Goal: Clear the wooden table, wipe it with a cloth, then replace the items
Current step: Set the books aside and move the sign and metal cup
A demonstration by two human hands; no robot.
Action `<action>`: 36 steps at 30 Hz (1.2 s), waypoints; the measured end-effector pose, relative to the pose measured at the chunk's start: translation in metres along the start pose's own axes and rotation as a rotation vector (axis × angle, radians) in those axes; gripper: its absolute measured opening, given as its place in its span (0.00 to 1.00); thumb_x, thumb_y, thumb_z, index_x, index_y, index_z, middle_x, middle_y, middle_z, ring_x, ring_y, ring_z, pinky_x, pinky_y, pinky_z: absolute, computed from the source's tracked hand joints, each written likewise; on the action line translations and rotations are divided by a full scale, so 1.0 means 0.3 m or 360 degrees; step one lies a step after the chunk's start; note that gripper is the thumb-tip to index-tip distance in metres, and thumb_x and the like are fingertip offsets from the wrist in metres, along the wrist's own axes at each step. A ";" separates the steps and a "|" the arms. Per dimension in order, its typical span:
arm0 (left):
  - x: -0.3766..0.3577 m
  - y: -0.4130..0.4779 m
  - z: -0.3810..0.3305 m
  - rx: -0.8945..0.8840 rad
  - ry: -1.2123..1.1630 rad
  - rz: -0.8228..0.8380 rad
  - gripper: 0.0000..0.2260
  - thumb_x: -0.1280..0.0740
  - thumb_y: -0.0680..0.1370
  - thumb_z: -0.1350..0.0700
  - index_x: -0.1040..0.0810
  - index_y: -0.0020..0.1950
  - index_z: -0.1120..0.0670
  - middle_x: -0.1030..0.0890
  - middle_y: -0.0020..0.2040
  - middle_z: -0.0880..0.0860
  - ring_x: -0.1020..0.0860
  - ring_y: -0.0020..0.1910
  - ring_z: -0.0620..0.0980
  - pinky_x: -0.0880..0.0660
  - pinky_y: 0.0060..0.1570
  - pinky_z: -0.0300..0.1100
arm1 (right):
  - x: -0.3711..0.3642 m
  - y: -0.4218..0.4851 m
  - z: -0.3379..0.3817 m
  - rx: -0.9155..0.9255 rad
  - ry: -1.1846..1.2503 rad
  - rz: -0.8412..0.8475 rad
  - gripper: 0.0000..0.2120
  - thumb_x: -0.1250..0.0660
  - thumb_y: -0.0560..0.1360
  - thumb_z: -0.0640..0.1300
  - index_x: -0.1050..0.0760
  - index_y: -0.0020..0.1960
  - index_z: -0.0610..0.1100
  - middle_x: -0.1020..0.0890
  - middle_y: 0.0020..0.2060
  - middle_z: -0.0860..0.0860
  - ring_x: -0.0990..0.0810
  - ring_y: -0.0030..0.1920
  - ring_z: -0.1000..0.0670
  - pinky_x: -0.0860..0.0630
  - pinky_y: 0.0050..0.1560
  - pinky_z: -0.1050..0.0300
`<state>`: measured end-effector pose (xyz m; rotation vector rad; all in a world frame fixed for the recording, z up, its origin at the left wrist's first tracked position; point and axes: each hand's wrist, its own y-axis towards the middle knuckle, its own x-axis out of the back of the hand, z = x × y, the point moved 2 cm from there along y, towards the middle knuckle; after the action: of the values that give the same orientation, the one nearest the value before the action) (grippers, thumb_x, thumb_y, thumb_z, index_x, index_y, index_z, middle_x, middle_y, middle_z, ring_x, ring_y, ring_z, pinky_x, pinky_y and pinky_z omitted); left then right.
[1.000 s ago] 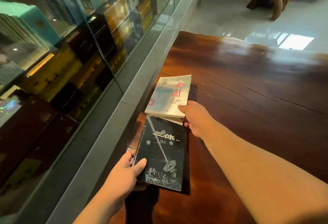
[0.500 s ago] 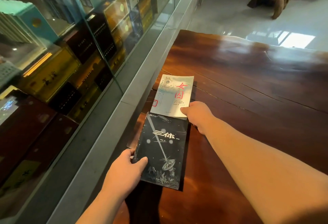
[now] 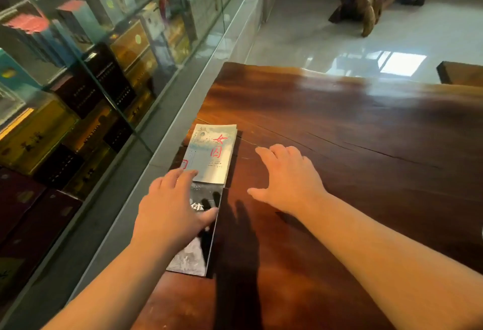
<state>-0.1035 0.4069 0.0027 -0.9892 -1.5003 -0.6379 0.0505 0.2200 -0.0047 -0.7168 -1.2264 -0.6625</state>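
Two books lie end to end along the left edge of the dark wooden table (image 3: 352, 126). The far one is a pale book (image 3: 210, 154) with red characters on its cover. The near one is a black book (image 3: 194, 248), partly hidden under my left hand (image 3: 172, 209), which rests flat on it with fingers spread, fingertips reaching the pale book's near corner. My right hand (image 3: 285, 178) hovers open just right of the books, palm down, touching neither.
A glass display case (image 3: 86, 76) full of boxed goods runs along the left, with a grey ledge (image 3: 167, 133) between it and the table. Beyond the table lie a shiny white floor, a carved wooden base (image 3: 366, 3) and a wooden bench end (image 3: 460, 73).
My right hand let go of the pale book and drew back to the right. My left hand moved from the black book's near corner up onto its cover. Both books now lie flat.
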 end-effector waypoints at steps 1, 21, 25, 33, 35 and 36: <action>0.033 0.016 -0.071 -0.0088 0.0064 -0.0051 0.43 0.30 0.66 0.25 0.34 0.77 0.42 0.31 0.78 0.48 0.33 0.74 0.56 0.28 0.68 0.58 | 0.042 -0.030 -0.037 0.0002 -0.0022 -0.0014 0.45 0.32 0.69 0.74 0.42 0.79 0.57 0.31 0.75 0.49 0.33 0.73 0.42 0.30 0.69 0.37; 0.144 -0.231 -1.660 -0.1282 -0.0016 -0.0216 0.43 0.27 0.67 0.30 0.38 0.78 0.40 0.39 0.82 0.49 0.37 0.76 0.56 0.26 0.66 0.60 | 0.568 -0.910 -1.196 -0.0665 -0.0305 -0.0397 0.47 0.31 0.67 0.74 0.42 0.78 0.54 0.30 0.73 0.49 0.31 0.69 0.41 0.25 0.60 0.40; 0.054 -0.307 -1.856 -0.1360 -0.0007 -0.0074 0.41 0.25 0.68 0.31 0.37 0.77 0.37 0.41 0.82 0.47 0.36 0.75 0.56 0.26 0.64 0.57 | 0.566 -1.066 -1.382 -0.0827 -0.0264 -0.0370 0.47 0.27 0.65 0.72 0.40 0.77 0.54 0.27 0.69 0.50 0.27 0.64 0.43 0.22 0.54 0.42; -0.121 -0.389 -2.080 -0.1421 0.0186 -0.0021 0.33 0.24 0.71 0.37 0.31 0.73 0.37 0.33 0.79 0.48 0.23 0.66 0.57 0.20 0.53 0.55 | 0.446 -1.232 -1.586 -0.0986 -0.0177 -0.0114 0.35 0.27 0.69 0.66 0.34 0.70 0.55 0.24 0.60 0.52 0.19 0.46 0.45 0.24 0.31 0.52; -0.150 -0.395 -2.106 -0.1442 0.0204 -0.0014 0.29 0.24 0.73 0.39 0.29 0.72 0.38 0.29 0.75 0.48 0.20 0.61 0.57 0.19 0.49 0.53 | 0.415 -1.241 -1.607 -0.0987 -0.0157 -0.0059 0.31 0.27 0.71 0.64 0.32 0.69 0.54 0.23 0.59 0.52 0.18 0.49 0.44 0.23 0.35 0.51; -0.162 -0.396 -2.116 -0.1452 0.0207 -0.0007 0.27 0.25 0.75 0.41 0.28 0.72 0.39 0.26 0.72 0.48 0.19 0.59 0.56 0.19 0.47 0.52 | 0.401 -1.242 -1.616 -0.0985 -0.0136 -0.0043 0.27 0.28 0.73 0.62 0.31 0.67 0.54 0.22 0.56 0.52 0.18 0.49 0.44 0.24 0.36 0.51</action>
<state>0.1181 -0.1957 0.0868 -1.5767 -1.0744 -1.4215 0.0716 -0.3982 0.0722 -1.2505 -1.1106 -1.0611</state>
